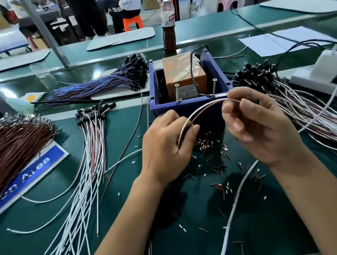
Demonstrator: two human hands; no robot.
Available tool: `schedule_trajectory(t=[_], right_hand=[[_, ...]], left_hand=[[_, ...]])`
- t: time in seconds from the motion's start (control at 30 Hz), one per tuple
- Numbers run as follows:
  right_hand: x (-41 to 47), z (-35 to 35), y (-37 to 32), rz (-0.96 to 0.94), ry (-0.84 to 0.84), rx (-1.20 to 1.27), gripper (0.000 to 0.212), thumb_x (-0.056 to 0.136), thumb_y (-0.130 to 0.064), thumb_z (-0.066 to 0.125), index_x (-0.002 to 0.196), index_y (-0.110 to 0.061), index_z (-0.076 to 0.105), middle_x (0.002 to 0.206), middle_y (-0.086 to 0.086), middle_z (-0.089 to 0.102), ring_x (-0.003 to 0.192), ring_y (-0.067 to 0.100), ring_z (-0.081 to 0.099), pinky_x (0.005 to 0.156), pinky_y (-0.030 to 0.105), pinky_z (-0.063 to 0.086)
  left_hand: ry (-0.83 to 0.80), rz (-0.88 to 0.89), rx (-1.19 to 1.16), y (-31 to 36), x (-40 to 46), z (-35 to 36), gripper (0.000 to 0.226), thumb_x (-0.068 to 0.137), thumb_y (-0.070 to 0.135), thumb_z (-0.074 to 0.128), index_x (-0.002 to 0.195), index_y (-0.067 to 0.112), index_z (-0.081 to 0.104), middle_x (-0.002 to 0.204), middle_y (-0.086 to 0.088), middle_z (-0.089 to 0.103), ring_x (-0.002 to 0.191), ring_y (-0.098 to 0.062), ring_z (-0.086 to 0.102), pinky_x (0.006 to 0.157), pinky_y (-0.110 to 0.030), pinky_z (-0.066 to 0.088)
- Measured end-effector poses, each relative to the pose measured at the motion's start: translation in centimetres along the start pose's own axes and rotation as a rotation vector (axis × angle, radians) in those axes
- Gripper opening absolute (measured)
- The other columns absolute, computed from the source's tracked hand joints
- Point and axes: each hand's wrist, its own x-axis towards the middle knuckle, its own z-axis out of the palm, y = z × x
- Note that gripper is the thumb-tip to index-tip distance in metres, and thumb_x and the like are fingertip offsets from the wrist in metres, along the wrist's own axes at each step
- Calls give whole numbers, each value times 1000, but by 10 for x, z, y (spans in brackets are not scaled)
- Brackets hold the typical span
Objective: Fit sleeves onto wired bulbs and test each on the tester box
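We hold one wire pair [200, 108] (a white lead and a brown lead side by side) arched between both hands, just in front of the blue bin [190, 104]. Our left hand [165, 146] has its fingers curled round the lower end of the pair; whether a sleeve sits on that end we cannot tell. Our right hand [260, 124] pinches the upper end between thumb and forefinger, the other fingers loosely bent. The tester box [183, 76], orange and taped, stands inside the bin, with two screws [214, 86] upright at its front edge. Loose sleeves [214, 164] lie scattered on the green mat [256, 232] under and between our hands. Bundles of wired bulbs [92, 118] lie left of the bin, and another bundle [261, 73] lies to its right.
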Motion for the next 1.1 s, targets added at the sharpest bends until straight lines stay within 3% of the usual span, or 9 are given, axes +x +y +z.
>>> schedule_trajectory(t=[0.1,0.2,0.3,0.4,0.53,0.63,0.73,0.9,1.1], right_hand=[[1,4,4,2,-31,-68,30,92,-23,73,118,-9,75,104,14,76,64,14,61,47,15,45],[1,6,5,17,39,-15,29,90,-33,75,110,-12,77,91,6,76,59,9,60,45,14,44],[2,-2,-3,4,123,181,28,84,-42,78,94,-16,76,72,-5,67,55,1,54,44,11,42],[4,-9,-7,-42,161,233,25,83,-36,80,96,-15,75,72,-6,65,55,0,50,44,11,42],[4,-5,0,-44,121,89,18,93,-22,72,108,-14,76,87,1,71,58,3,54,47,10,42],[5,1,5,-27,201,-223,16,96,-29,68,99,-19,79,70,2,67,47,9,48,42,17,36],[5,8,11,24,272,-442,21,88,-41,75,88,-20,80,58,-1,61,44,9,45,43,17,35],[3,18,20,84,231,-408,27,85,-43,77,101,-22,79,59,1,55,46,10,43,43,21,30],[-3,35,31,348,-98,-481,40,100,-45,51,121,-12,61,90,8,66,75,22,62,51,27,46]], left_hand=[[70,43,-92,8,0,0,31,98,36,63,108,8,68,98,-2,58,89,-24,57,76,-44,48],[38,18,-389,18,-2,3,51,99,53,56,128,12,57,100,-1,60,80,-22,58,69,-39,48],[-118,-234,-924,25,-3,-2,71,93,75,50,131,15,55,89,-8,64,65,-24,57,59,-33,46],[-248,-348,-1031,26,-3,-5,83,89,83,44,127,12,59,85,-11,66,66,-29,58,59,-34,45],[-344,-463,-1027,28,-2,-4,79,95,77,39,124,7,61,90,-15,70,71,-26,60,60,-33,46],[-523,-596,-1247,24,2,-8,78,100,69,24,122,4,62,94,-15,68,71,-24,61,56,-28,47],[-590,-622,-1321,20,2,-8,58,100,61,38,114,10,64,91,-11,70,68,-22,63,54,-26,50],[-504,-593,-1296,18,1,-10,12,103,12,51,99,9,62,64,-2,53,44,-10,45,41,-18,36],[-291,-501,-1889,18,15,-32,24,109,30,29,104,17,49,64,7,28,46,-3,19,42,-17,18]])
